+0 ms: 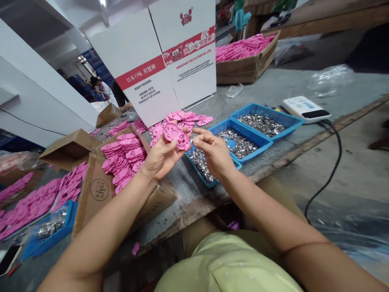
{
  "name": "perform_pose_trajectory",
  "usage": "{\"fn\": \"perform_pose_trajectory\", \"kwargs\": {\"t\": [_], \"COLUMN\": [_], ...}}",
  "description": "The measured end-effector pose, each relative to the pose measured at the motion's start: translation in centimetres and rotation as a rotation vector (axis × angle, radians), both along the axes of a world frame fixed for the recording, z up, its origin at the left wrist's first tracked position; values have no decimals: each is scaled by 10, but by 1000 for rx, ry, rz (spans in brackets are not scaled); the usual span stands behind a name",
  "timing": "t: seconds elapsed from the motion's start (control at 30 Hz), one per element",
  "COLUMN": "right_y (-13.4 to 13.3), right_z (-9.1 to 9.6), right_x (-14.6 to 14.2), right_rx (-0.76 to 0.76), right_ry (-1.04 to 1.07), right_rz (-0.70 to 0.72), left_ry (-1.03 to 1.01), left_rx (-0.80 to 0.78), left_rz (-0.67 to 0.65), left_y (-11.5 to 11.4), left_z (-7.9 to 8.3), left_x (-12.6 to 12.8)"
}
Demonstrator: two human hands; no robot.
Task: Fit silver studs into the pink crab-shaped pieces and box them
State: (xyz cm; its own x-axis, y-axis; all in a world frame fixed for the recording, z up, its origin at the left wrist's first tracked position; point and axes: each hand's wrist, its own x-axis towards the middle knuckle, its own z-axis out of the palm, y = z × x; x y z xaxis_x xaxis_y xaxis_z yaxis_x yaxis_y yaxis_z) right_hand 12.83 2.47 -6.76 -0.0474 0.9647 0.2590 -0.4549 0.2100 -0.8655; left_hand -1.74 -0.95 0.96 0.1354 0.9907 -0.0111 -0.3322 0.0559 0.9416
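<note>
**Two hands closing in on one pink piece, right fingertips at its right edge**

Both hands are working above the near edge of the table [188,194]. The left hand [161,156] is gripping a pink flat piece [176,136] from below and from the left, thumb and fingers curling round its rim, so that its broad face is tilting up toward the camera. The piece's longer side is running from far left to near right, and its near-right end is pointing straight at the right hand [214,153].

That hand is hovering just to the right of the piece, thumb and forefinger pinching together and almost touching its edge. Whether something small is sitting between the fingertips is too fine to tell. Of the two hands, the left is carrying the piece and the right is meeting it only at the fingertips.

Directly under the right hand, the nearest blue tray [212,183] is holding small shiny metal parts. Two more such trays [255,153] are lying further right. Left of the left hand, a cardboard box [97,190] is showing stacked pink pieces, and a loose pile of them [190,118] is lying just beyond the hands.
</note>
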Motion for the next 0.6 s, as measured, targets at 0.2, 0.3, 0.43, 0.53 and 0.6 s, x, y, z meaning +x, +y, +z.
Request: {"fn": "perform_pose_trajectory", "kwargs": {"t": [0.2, 0.3, 0.43, 0.53, 0.6], "right_y": [-8, -9, -8, -6, -6], "right_z": [12, 16, 17, 16, 17], "right_x": [-2, -2, -3, -4, -5], "right_rx": [57, 91, 106, 99, 83], "right_ry": [14, -29, -60, -38, -11], "right_rz": [36, 31, 14, 20, 38], "left_ry": [48, 71, 76, 62, 53], "left_rx": [42, 30, 23, 37, 48], "left_rz": [-10, 13, 22, 2, -18], "left_y": [-4, -5, -5, -5, -4], "left_z": [3, 3, 3, 1, 0], "left_x": [1, 2, 3, 2, 1]}}
